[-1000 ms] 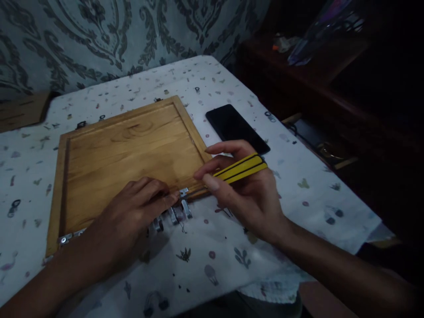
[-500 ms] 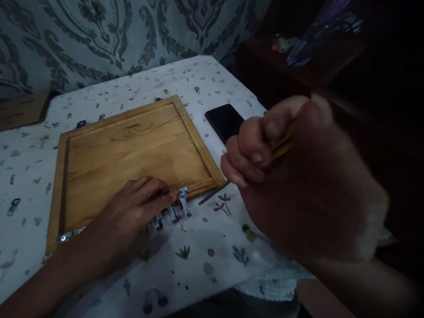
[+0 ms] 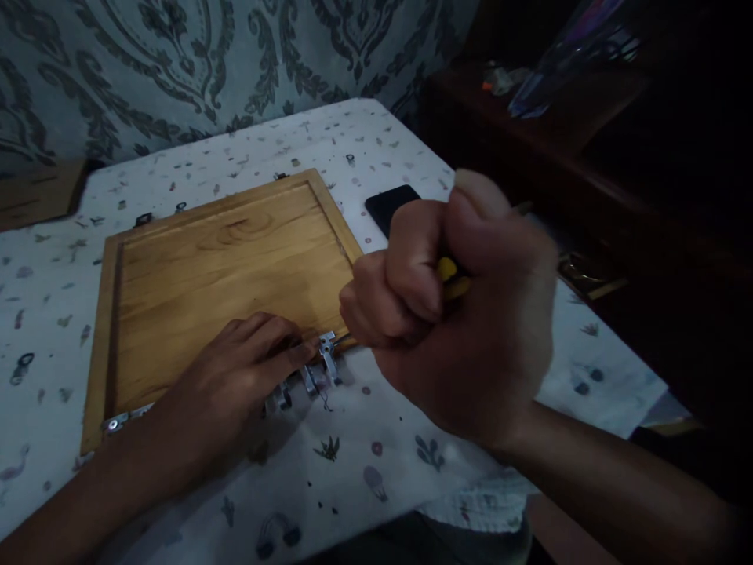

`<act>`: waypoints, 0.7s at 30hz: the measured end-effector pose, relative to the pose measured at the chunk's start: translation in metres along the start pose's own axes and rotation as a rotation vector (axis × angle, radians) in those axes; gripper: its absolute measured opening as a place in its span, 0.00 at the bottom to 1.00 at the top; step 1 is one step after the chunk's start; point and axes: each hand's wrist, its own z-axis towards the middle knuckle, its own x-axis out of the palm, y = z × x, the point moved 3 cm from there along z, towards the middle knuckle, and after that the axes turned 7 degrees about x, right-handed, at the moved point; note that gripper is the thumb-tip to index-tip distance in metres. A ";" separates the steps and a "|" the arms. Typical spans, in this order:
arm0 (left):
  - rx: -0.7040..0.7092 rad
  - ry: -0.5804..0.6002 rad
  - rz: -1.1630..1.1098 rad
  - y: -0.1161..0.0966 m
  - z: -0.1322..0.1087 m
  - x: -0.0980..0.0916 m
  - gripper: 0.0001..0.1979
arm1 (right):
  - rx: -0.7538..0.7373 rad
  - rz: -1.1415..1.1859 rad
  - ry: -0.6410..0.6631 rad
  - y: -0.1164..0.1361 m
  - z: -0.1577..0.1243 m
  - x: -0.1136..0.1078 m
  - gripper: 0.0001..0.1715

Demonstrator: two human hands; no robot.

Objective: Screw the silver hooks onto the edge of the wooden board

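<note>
A framed wooden board (image 3: 235, 259) lies flat on the table. Along its near edge runs a silver metal hook rail (image 3: 328, 345), with several hooks pointing towards me. My left hand (image 3: 235, 369) rests over the middle of this rail, its curled fingers and thumb pressing it against the board and hiding part of it. My right hand (image 3: 452, 314) is closed in a fist around the yellow handle of a screwdriver (image 3: 448, 271). The thin shaft emerges below the fist and reaches the rail's right end; whether its tip sits in a screw, I cannot tell.
A black phone (image 3: 388, 205) lies beyond the board, partly behind my right hand. The table has a white patterned tablecloth (image 3: 405, 471). Cardboard (image 3: 41, 192) is at the far left, and dark furniture (image 3: 506, 141) stands at the right. A patterned wall (image 3: 235, 63) closes off the back.
My right hand has moved left and turned, bringing the screwdriver's shaft from beside the board to the right end of the hook rail. My left hand has stayed in place.
</note>
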 end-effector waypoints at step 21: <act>-0.053 0.041 -0.049 0.004 0.002 -0.001 0.19 | -0.074 0.156 0.060 -0.006 0.002 0.009 0.29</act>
